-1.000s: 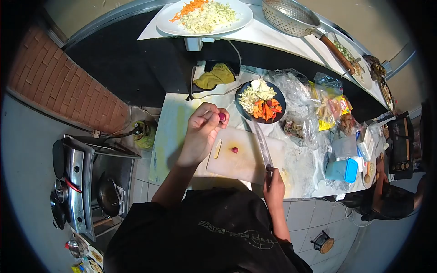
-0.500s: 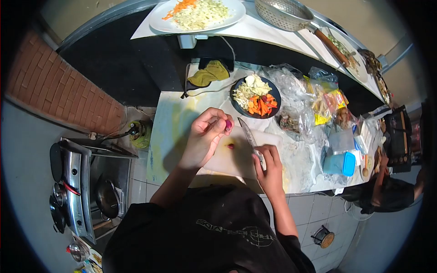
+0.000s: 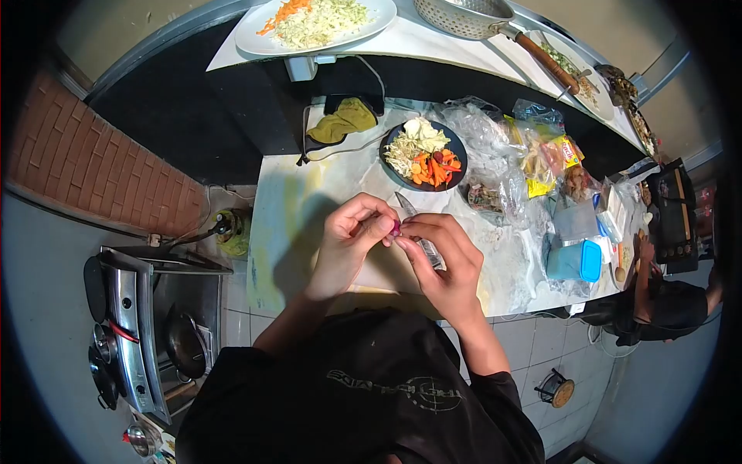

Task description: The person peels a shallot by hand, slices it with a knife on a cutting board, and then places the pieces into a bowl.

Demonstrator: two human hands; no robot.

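A small purple-red shallot (image 3: 396,229) is pinched between the thumb and fingers of my left hand (image 3: 352,243), held up over the white cutting board (image 3: 372,277). My right hand (image 3: 450,259) meets it from the other side, thumb and fingertips closed on the shallot. Behind the right fingers shows a knife (image 3: 406,205), its blade tip pointing away from me; I cannot tell whether the palm still grips it. Past the hands stands a dark plate (image 3: 394,176) with sliced carrot, red chili, shredded vegetable and pale cut pieces.
Plastic bags (image 3: 495,166) and a blue-lidded container (image 3: 590,261) crowd the table's right side. A green cloth (image 3: 344,120) lies at the back. On the raised shelf are a white plate (image 3: 379,23) and a metal strainer (image 3: 464,19). Another person (image 3: 657,305) is at far right.
My right hand has moved left and up to the shallot, its fingers now meeting my left hand's. Before, it held the knife over the board. The view has shifted slightly.
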